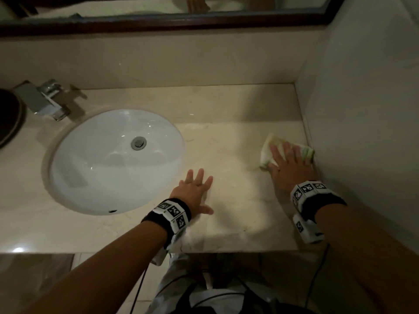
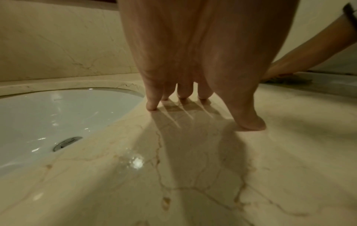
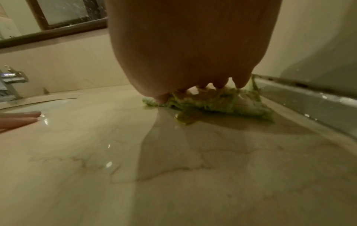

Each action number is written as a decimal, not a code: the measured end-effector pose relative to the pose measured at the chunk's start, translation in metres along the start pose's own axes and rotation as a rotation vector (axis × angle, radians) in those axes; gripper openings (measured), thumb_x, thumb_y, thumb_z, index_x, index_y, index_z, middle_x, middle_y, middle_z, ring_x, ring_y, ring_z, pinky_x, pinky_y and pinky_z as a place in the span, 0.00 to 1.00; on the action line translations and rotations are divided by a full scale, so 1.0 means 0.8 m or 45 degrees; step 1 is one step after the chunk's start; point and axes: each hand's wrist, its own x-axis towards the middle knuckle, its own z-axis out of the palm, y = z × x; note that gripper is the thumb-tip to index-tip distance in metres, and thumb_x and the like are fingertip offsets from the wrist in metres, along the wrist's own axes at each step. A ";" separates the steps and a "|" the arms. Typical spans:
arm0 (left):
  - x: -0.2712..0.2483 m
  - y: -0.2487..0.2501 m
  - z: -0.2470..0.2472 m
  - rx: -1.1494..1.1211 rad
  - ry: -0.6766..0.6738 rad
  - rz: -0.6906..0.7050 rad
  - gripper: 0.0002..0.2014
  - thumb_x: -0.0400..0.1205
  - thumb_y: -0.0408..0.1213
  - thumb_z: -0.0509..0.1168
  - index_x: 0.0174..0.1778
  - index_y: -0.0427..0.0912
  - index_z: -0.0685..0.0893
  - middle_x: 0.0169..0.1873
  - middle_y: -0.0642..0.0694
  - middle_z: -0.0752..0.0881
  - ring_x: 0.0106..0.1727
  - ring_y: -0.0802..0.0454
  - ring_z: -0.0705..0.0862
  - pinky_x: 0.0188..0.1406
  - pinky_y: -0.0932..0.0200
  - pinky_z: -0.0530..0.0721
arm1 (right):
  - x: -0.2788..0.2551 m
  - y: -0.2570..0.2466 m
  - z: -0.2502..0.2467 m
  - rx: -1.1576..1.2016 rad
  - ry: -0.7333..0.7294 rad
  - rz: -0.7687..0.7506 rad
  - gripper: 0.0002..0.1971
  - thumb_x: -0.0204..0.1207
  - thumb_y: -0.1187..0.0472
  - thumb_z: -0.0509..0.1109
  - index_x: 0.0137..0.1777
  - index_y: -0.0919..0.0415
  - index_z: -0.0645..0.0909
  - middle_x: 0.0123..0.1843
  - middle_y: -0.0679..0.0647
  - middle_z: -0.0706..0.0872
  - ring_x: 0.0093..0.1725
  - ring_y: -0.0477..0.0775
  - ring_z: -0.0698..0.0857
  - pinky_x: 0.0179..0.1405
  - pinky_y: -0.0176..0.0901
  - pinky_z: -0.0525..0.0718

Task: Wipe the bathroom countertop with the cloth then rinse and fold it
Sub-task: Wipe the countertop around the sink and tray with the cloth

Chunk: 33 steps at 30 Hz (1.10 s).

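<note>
Here | sink point(image 1: 90, 168) holds nothing | right hand point(image 1: 291, 165) presses cloth point(image 1: 269, 152)

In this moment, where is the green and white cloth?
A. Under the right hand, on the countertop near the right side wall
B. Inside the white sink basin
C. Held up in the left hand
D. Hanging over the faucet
A: the right hand presses flat on the cloth lying on the countertop close to the side wall, while the left hand rests with spread fingers on bare marble beside the sink.
</note>
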 end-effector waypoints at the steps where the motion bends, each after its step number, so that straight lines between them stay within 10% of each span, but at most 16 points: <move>1: 0.001 0.000 0.000 -0.004 0.001 -0.002 0.52 0.76 0.64 0.65 0.85 0.52 0.37 0.83 0.45 0.33 0.84 0.37 0.36 0.82 0.39 0.53 | 0.001 -0.001 0.001 0.015 0.007 0.010 0.31 0.85 0.40 0.47 0.85 0.39 0.41 0.88 0.52 0.44 0.86 0.62 0.48 0.81 0.66 0.48; 9: 0.005 0.001 0.002 0.002 0.008 0.007 0.51 0.77 0.62 0.66 0.85 0.50 0.39 0.84 0.43 0.34 0.83 0.35 0.36 0.82 0.38 0.53 | 0.014 -0.020 -0.008 0.001 -0.079 0.014 0.31 0.85 0.39 0.43 0.85 0.41 0.41 0.88 0.56 0.39 0.86 0.61 0.41 0.82 0.66 0.43; 25: 0.014 -0.001 0.001 -0.038 -0.033 -0.015 0.51 0.76 0.60 0.68 0.85 0.50 0.41 0.84 0.43 0.36 0.83 0.34 0.36 0.80 0.34 0.50 | 0.095 -0.256 -0.022 -0.162 -0.082 -0.555 0.30 0.85 0.39 0.41 0.85 0.42 0.38 0.87 0.57 0.36 0.86 0.61 0.39 0.82 0.68 0.40; 33: 0.009 -0.002 -0.001 -0.054 -0.028 -0.012 0.51 0.76 0.60 0.68 0.85 0.51 0.40 0.84 0.44 0.36 0.84 0.36 0.37 0.80 0.36 0.52 | 0.115 -0.242 -0.030 -0.165 -0.083 -0.646 0.31 0.84 0.37 0.41 0.85 0.42 0.41 0.88 0.53 0.37 0.86 0.58 0.42 0.83 0.64 0.45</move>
